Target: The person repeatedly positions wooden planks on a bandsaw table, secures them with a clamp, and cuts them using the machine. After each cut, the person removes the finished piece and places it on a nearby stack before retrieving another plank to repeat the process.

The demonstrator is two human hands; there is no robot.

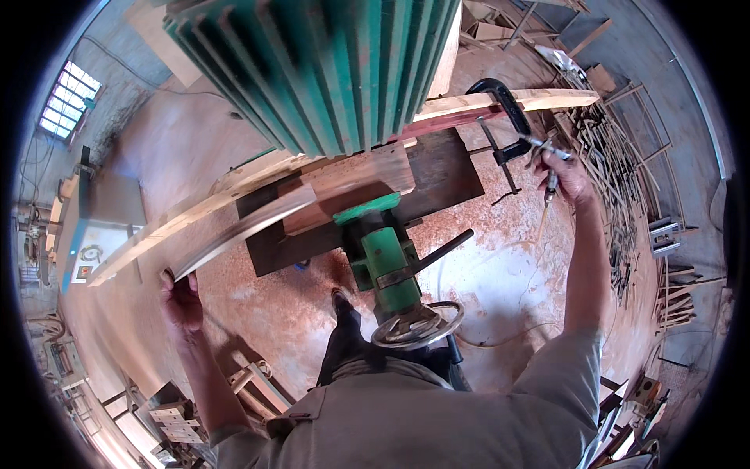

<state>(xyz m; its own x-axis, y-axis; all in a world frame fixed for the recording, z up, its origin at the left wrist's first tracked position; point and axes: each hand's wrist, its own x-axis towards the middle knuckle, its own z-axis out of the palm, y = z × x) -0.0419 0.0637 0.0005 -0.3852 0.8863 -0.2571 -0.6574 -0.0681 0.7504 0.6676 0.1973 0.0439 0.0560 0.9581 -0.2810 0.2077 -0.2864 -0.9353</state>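
Left hand [183,303] pinches near end of blurred wood strip [246,225], far end over dark table [449,173]; right hand [570,177] wraps metal gun-shaped tool [551,182], just beside black C-clamp [512,111] set on long pale board [551,99]

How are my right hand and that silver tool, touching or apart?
Touching. The head view shows your right hand closed around the silver tool, its thin end sticking out below your fingers.
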